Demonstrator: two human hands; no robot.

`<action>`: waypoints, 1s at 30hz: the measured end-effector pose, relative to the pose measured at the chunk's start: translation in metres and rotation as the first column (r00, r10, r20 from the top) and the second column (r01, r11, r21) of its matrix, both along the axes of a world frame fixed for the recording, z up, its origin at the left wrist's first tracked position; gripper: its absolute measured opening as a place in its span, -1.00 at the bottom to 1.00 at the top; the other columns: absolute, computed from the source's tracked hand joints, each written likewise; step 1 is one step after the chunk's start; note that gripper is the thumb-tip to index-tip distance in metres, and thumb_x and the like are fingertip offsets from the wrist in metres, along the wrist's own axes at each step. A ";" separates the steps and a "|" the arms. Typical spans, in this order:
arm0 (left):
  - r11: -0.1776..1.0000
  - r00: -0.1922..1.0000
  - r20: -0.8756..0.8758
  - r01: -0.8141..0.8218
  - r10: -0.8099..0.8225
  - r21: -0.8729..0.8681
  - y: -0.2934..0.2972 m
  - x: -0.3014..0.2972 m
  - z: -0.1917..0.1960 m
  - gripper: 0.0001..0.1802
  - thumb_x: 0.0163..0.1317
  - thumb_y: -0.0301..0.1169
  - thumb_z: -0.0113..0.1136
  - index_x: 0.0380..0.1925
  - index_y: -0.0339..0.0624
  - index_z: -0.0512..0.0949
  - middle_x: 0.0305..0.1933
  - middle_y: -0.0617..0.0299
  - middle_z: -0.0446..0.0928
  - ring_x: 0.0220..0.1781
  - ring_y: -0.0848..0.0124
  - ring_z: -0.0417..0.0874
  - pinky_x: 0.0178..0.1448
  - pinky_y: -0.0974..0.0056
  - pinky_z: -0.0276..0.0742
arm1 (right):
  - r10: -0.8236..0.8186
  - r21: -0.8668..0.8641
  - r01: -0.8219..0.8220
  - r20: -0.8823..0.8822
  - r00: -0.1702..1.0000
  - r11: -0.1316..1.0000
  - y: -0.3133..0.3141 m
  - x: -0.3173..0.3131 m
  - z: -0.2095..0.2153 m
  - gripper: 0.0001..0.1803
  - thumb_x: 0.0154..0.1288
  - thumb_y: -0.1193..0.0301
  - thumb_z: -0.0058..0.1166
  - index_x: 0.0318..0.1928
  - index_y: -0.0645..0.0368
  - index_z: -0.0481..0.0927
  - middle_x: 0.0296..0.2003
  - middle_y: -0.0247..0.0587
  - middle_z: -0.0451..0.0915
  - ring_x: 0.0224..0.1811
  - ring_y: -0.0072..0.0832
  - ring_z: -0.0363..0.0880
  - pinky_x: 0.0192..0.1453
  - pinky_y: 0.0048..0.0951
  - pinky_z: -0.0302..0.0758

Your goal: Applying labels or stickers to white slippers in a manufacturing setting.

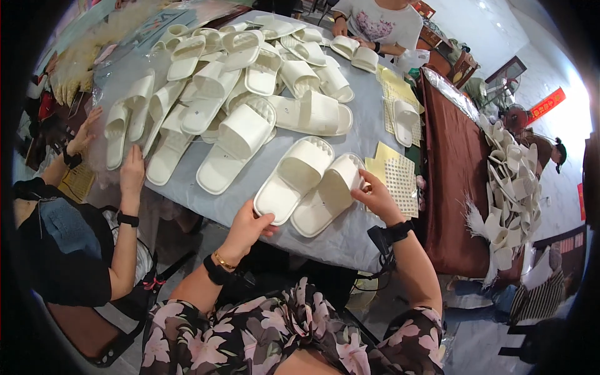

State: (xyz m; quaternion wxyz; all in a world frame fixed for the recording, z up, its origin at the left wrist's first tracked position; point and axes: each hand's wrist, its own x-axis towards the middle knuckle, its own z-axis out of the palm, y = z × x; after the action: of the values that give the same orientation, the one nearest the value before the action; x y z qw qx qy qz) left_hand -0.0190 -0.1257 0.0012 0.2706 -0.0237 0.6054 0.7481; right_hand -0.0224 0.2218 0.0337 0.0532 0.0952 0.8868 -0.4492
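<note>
the person's left hand [249, 220] is at the heel of a cream-white, open-toed-looking slipper with a wide, smooth strap [294, 177]. its thumb is on top and its fingers curl under, pinching the heel edge. that slipper points away from the fingers, ahead and a bit to the right, its long side slanting from heel to toe.

a matching cream-white slipper with a dark mark inside [326, 201] lies just to its right, slanting the same way. the two look like they touch. the right hand [378, 197] is nearer this one. its thumb and fingertips are on the strap's right side, so the slipper lies to their left. how hard they pinch cannot be told.

both slippers are at the near edge of a table with a grey-blue cover [370, 128]. a big heap of cream-white slippers [209, 80] is behind them, and a yellow sheet of small stickers [400, 186] is beside the right hand.
</note>
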 end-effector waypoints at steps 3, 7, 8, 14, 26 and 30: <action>0.973 0.977 0.114 0.195 -0.182 -0.122 0.003 0.014 -0.004 -0.71 0.35 -0.31 0.13 -0.08 -0.31 0.43 -0.29 0.10 0.63 -0.39 0.36 0.71 -0.37 0.39 0.62 | 0.099 0.121 -0.095 -0.027 0.995 0.988 -0.008 0.003 0.006 -0.16 0.02 0.25 0.38 0.30 0.29 0.33 0.09 0.07 0.46 0.01 -0.27 0.54 0.06 -0.36 0.53; 0.924 0.916 0.238 0.359 -0.323 -0.130 0.009 0.028 -0.007 -0.68 0.39 -0.20 0.05 -0.25 -0.29 0.48 -0.39 0.10 0.63 -0.45 0.35 0.71 -0.42 0.39 0.60 | 0.223 0.241 -0.189 -0.120 0.967 0.952 -0.019 -0.001 0.013 -0.18 -0.02 0.35 0.29 0.32 0.17 0.33 0.21 0.14 0.35 0.22 0.01 0.36 0.27 -0.17 0.40; 0.919 0.913 0.235 0.370 -0.333 -0.136 0.010 0.029 -0.008 -0.68 0.39 -0.20 0.05 -0.25 -0.29 0.48 -0.39 0.10 0.63 -0.45 0.35 0.71 -0.42 0.39 0.60 | 0.261 0.308 -0.208 -0.144 0.955 0.928 -0.021 -0.004 0.012 -0.21 -0.03 0.41 0.25 0.31 0.15 0.34 0.21 0.16 0.35 0.23 0.07 0.34 0.31 -0.14 0.37; 0.909 0.867 0.344 0.410 -0.361 -0.079 0.003 0.028 -0.010 -0.75 0.37 -0.25 0.05 -0.35 -0.22 0.48 -0.48 0.10 0.64 -0.51 0.33 0.70 -0.48 0.40 0.56 | 0.354 0.358 -0.268 -0.202 0.913 0.894 -0.014 -0.011 0.005 -0.29 -0.05 0.56 0.13 0.25 0.05 0.43 0.27 0.09 0.33 0.29 0.07 0.28 0.37 -0.12 0.30; 0.729 0.752 0.429 0.634 -0.501 -0.260 0.009 0.034 0.014 -0.63 0.38 -0.18 0.05 -0.53 -0.21 0.50 -0.57 0.15 0.61 -0.69 0.40 0.61 -0.64 0.43 0.43 | 0.005 0.301 0.148 -0.454 0.891 0.942 -0.025 0.041 -0.003 -0.52 0.10 0.52 0.15 0.09 0.27 0.47 0.06 0.11 0.44 0.16 0.05 0.38 0.24 -0.16 0.38; 0.761 0.824 -0.199 0.359 -0.530 -0.539 0.030 0.034 0.035 -0.72 0.31 -0.26 0.15 -0.49 -0.23 0.56 -0.42 0.14 0.64 -0.48 0.37 0.66 -0.44 0.32 0.52 | -0.067 0.253 0.174 -0.384 0.921 0.952 -0.030 0.067 -0.002 -0.77 0.12 0.51 0.16 -0.17 0.24 0.54 -0.19 -0.01 0.48 -0.09 -0.03 0.48 0.02 -0.17 0.44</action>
State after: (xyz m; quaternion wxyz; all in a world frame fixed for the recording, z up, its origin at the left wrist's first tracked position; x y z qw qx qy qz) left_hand 0.0152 -0.0955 0.0360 0.3197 0.1862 0.7959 0.4792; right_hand 0.0442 0.1914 0.0319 -0.1576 0.0700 0.9279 -0.3305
